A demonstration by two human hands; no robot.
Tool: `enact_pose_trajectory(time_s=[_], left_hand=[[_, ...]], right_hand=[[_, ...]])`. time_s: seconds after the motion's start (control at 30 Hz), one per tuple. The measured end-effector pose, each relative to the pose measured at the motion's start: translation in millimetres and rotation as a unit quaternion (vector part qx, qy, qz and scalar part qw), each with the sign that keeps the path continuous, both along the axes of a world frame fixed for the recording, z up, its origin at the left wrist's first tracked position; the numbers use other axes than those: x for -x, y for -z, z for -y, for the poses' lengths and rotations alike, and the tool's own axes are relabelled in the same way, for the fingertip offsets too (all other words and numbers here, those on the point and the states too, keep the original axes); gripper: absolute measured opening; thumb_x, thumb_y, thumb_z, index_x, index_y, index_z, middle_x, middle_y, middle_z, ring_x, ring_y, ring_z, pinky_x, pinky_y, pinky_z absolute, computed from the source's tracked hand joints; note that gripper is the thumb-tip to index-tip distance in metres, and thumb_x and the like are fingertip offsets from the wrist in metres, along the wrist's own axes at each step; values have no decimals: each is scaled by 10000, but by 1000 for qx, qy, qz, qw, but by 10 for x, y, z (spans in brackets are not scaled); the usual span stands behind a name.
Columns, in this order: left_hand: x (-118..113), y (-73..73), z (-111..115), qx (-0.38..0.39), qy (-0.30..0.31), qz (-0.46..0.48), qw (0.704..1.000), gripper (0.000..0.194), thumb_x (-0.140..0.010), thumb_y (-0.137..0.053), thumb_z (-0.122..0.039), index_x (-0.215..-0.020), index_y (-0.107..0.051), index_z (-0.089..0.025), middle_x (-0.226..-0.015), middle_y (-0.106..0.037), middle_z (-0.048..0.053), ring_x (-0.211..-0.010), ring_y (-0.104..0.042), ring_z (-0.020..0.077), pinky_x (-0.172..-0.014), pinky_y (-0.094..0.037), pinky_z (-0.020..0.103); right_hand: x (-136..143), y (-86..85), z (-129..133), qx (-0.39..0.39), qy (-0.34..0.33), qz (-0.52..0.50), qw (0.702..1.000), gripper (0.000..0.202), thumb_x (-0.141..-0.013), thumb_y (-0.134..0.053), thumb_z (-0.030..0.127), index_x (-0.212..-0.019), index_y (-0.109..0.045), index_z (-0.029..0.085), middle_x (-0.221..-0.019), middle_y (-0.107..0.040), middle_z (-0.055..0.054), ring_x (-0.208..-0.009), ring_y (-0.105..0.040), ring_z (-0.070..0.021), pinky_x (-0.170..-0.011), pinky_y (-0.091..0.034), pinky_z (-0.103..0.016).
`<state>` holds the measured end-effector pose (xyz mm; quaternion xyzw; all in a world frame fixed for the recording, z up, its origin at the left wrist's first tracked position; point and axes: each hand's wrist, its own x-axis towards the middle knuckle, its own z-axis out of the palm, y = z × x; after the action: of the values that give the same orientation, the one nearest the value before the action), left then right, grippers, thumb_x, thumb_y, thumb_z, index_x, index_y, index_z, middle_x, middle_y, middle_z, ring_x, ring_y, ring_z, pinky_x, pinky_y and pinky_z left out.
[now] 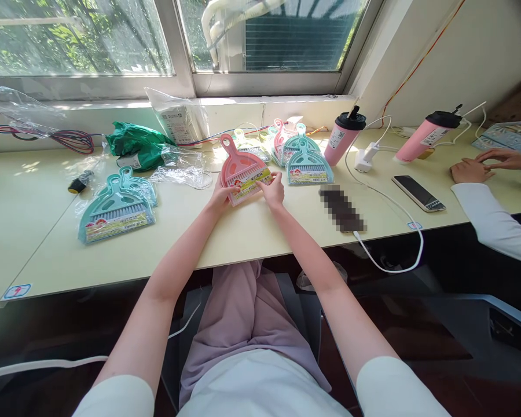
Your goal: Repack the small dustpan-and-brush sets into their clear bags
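Observation:
A pink mini dustpan and brush set point(239, 168) with a yellow printed label is held up above the table. My left hand point(221, 194) grips its lower left edge, thumb on the front. At the label's right side, my right hand point(272, 190) pinches the set near its corner. To the left lie teal dustpan and brush sets point(117, 211) in clear wrapping, overlapping each other. Just right of my hands rests another teal set point(309, 165), with a pink set point(281, 139) and pale green ones behind it.
Two pink cups point(344, 136) with black lids stand at the right, near a white charger point(365, 156) and cable. A pixelated phone point(342, 208) and another phone point(419, 193) lie nearby. A green bag point(139, 145) sits behind. Another person's hands point(475, 169) rest far right.

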<state>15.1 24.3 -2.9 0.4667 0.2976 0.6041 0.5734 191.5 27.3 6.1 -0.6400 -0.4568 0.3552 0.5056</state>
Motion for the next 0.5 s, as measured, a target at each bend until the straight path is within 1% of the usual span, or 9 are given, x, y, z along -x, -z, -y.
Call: enact_pose_trajectory(time_s=[0.07, 0.13, 0.2, 0.23, 0.27, 0.33, 0.4, 0.43, 0.5], left_hand=[[0, -12, 7, -2, -1, -2, 1000, 905, -516, -792, -80, -1363, -516, -241, -1333, -649, 112, -1329, -530, 387, -1111, -434, 596], [0, -14, 9, -5, 0, -3, 1000, 882, -530, -791, -92, -1355, -522, -243, -1322, -656, 113, -1322, -538, 378, -1110, -434, 594], [2, -8, 5, -9, 0, -1, 1000, 851, -540, -795, -98, -1338, -535, -238, -1310, -661, 115, -1317, -545, 370, -1116, -428, 584], [4, -4, 3, -10, -2, 0, 1000, 836, -542, -798, -100, -1328, -543, -234, -1302, -664, 116, -1312, -550, 368, -1119, -426, 581], [7, -1, 1, -9, -4, 1, 1000, 822, -543, -801, -102, -1316, -551, -229, -1291, -670, 116, -1305, -556, 368, -1120, -424, 581], [13, 1, 2, 0, -4, 2, 1000, 797, -544, -808, -108, -1295, -565, -218, -1263, -682, 117, -1290, -567, 374, -1116, -422, 593], [17, -5, 9, 13, -1, 0, 1000, 781, -544, -813, -112, -1281, -573, -210, -1238, -693, 117, -1282, -572, 382, -1114, -420, 604], [18, -9, 13, 18, 0, -1, 1000, 773, -545, -815, -114, -1275, -577, -209, -1231, -697, 116, -1281, -572, 385, -1116, -419, 604], [16, -17, 18, 22, 1, -3, 1000, 757, -551, -813, -119, -1267, -583, -209, -1224, -701, 112, -1283, -571, 384, -1124, -417, 594]], right_hand=[[-18, 0, -6, 9, 35, 3, 999, 653, -725, -837, 304, -1254, -458, 244, -1238, -617, -72, -1182, -623, -191, -945, -534, -276], [-23, 2, -9, 6, 56, -31, 998, 754, -726, -837, 325, -1330, -397, 224, -1344, -542, -121, -1211, -604, -185, -936, -545, -258], [-8, 3, -7, -2, 62, -98, 993, 759, -750, -815, 335, -1359, -375, 233, -1435, -471, -143, -1228, -594, -170, -881, -572, -233], [6, 4, -6, -3, 55, -143, 988, 725, -772, -796, 327, -1360, -379, 247, -1455, -465, -136, -1220, -601, -159, -854, -583, -225], [24, 5, -5, -2, 37, -192, 981, 668, -798, -772, 313, -1347, -396, 258, -1446, -492, -120, -1195, -619, -148, -836, -592, -222], [61, 6, -3, 15, -36, -287, 957, 505, -837, -732, 269, -1271, -475, 246, -1334, -614, -85, -1109, -670, -139, -838, -604, -234], [89, 7, -1, 40, -114, -350, 929, 327, -844, -721, 220, -1133, -568, 208, -1146, -721, -60, -1012, -712, -148, -856, -610, -257], [97, 7, -1, 49, -136, -368, 919, 263, -835, -729, 198, -1064, -598, 194, -1069, -747, -54, -975, -724, -155, -860, -614, -269], [100, 5, -2, 55, -143, -383, 911, 215, -805, -754, 156, -976, -628, 185, -982, -768, -41, -936, -737, -165, -872, -618, -288]])
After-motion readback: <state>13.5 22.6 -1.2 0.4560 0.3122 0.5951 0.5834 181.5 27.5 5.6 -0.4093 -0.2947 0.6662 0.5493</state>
